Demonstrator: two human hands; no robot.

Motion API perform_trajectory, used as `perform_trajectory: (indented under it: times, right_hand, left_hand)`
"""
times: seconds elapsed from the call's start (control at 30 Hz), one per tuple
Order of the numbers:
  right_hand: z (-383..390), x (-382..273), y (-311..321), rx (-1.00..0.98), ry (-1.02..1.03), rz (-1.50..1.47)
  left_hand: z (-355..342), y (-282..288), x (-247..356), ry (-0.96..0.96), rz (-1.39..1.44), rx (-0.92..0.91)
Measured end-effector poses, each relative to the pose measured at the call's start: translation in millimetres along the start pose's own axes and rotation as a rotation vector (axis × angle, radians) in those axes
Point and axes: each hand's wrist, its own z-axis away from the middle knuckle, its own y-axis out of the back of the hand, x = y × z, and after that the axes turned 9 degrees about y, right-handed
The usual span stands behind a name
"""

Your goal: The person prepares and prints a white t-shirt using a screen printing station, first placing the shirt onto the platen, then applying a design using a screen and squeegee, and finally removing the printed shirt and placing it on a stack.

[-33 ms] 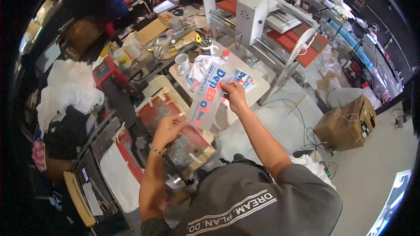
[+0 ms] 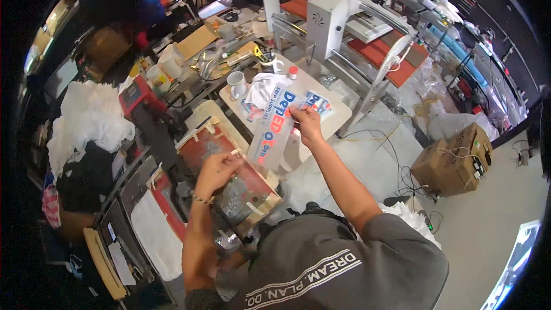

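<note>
A printed sheet with blue and red lettering (image 2: 270,129), seemingly clear or pale, slants down to the left over the table edge. My right hand (image 2: 307,123) pinches it at its upper right side, thumb on top. My left hand (image 2: 220,172) hovers over a red screen frame (image 2: 209,143), just left of the sheet's lower end and apart from it. Its fingers are drawn together; whether a small pale bit at the fingertips is held or lies behind them is unclear. Beyond the sheet, a white table (image 2: 338,116) bears a white mug (image 2: 236,83), a white cloth (image 2: 263,89) and another printed sheet (image 2: 317,103).
A red-capped bottle (image 2: 293,73) and a cup holding yellow-handled tools (image 2: 268,64) stand at the table's back. A large white press machine (image 2: 327,20) rises behind. Cables (image 2: 396,161) trail toward a cardboard box (image 2: 453,161) at right. Crumpled white material (image 2: 89,120) is heaped at left.
</note>
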Motion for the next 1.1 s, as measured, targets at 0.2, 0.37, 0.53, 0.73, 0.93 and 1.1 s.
perform_trajectory:
  times: [0.2, 0.37, 0.53, 0.73, 0.93, 1.1]
  right_hand:
    - [-95.4, 100.4, 63.4, 0.257, 0.021, 0.155]
    - [-159.3, 105.6, 159.3, 0.534, 0.214, 0.753]
    - [-90.0, 98.4, 112.0, 0.336, 0.678, 1.003]
    - [93.5, 12.1, -54.6, -0.694, 0.396, 0.629]
    - [254.2, -4.3, -127.0, -1.619, 0.569, 0.609]
    - [308.5, 0.3, -128.7, -1.893, 0.474, 1.186]
  left_hand:
    - [72.0, 64.9, 27.1, -0.006, -0.184, 0.040]
    - [87.6, 75.1, 15.1, 0.012, 0.031, 0.065]
    - [126.6, 68.3, -90.6, 0.023, -0.059, 0.643]
    - [116.7, 37.8, -131.4, 0.255, 0.630, 0.672]
    - [103.6, 42.5, -121.5, 0.225, 0.721, 0.614]
    - [103.1, 37.5, -128.8, 0.161, 0.914, 0.569]
